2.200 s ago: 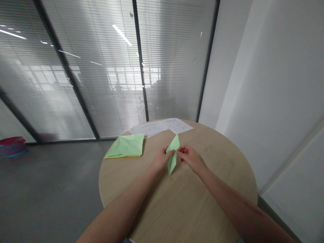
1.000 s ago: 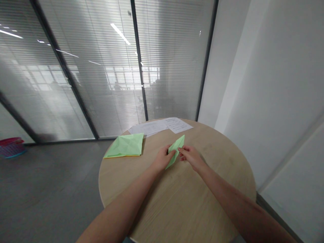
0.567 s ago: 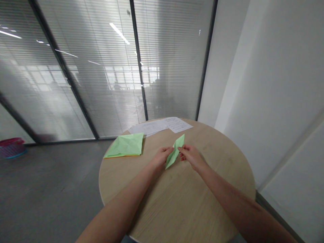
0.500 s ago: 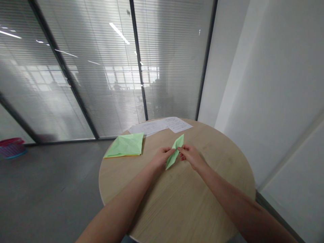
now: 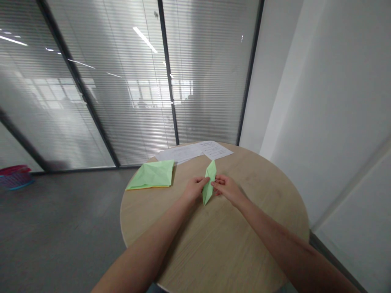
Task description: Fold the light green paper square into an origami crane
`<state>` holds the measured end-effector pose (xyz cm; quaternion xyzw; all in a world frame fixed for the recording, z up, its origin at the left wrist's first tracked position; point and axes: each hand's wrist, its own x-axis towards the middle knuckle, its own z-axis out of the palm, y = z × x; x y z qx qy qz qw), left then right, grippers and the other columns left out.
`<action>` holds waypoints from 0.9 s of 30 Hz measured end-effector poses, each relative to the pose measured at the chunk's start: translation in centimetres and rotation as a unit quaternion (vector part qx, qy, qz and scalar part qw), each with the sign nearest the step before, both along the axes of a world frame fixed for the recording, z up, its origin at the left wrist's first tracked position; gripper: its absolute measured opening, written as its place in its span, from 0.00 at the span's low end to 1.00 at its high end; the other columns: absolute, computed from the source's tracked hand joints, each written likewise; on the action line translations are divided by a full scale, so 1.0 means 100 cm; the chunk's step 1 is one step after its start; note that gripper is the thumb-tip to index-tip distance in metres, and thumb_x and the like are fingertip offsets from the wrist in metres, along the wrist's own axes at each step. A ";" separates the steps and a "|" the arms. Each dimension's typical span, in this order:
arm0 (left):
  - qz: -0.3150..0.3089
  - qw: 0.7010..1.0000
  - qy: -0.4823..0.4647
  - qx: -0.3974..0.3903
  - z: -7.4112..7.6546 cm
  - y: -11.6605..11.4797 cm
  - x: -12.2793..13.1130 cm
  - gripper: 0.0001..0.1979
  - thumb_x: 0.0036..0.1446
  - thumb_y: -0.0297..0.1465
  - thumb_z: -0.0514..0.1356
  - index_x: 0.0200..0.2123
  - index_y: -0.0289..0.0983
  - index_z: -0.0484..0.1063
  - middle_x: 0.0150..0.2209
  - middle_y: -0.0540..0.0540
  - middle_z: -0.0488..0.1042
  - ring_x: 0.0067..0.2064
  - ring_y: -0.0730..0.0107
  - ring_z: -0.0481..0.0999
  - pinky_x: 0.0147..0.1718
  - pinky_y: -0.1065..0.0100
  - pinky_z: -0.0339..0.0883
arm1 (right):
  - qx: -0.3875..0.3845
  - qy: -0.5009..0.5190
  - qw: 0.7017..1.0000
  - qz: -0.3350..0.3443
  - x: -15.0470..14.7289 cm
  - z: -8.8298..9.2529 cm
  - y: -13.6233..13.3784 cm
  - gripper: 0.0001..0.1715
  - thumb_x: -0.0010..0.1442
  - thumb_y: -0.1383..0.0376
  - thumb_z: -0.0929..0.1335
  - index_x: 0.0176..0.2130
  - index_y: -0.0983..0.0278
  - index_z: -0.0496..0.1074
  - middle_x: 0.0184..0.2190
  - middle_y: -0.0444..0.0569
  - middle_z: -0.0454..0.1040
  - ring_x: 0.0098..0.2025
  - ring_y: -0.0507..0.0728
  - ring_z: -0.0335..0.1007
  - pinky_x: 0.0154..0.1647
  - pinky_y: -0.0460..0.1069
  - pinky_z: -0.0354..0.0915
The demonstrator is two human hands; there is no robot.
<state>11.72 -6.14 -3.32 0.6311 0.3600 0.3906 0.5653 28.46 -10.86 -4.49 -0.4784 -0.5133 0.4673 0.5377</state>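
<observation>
1. Pinching the folded green paper [image 5: 209, 183], your left hand [image 5: 194, 189] has fingers clamped on its left side.
2. Your right hand [image 5: 228, 189] has fingers clamped on its right edge.
3. That paper is between both hands, over your round wooden worktop [image 5: 220, 248].
4. Left of them lies a creased green sheet [image 5: 154, 174].
5. Beyond, printed white sheets [image 5: 217, 150] overlap near the far rim.

The left hand [image 5: 194, 189] and right hand [image 5: 228, 189] face each other, just apart, each pinching; the left thumb [image 5: 205, 180] and right thumb [image 5: 215, 186] point inward. Behind the hands, the bare left forearm [image 5: 157, 235] and right forearm [image 5: 270, 228] spread apart.
</observation>
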 end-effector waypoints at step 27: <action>-0.010 0.996 0.061 0.059 0.006 0.004 -0.007 0.17 0.51 0.43 0.68 0.29 0.33 0.78 0.25 0.48 0.76 0.25 0.71 0.72 0.28 0.69 0.66 | -0.029 0.080 0.996 0.027 0.004 -0.001 -0.001 0.26 0.49 0.69 0.76 0.49 0.62 0.74 0.35 0.47 0.82 0.35 0.56 0.81 0.38 0.51 0.78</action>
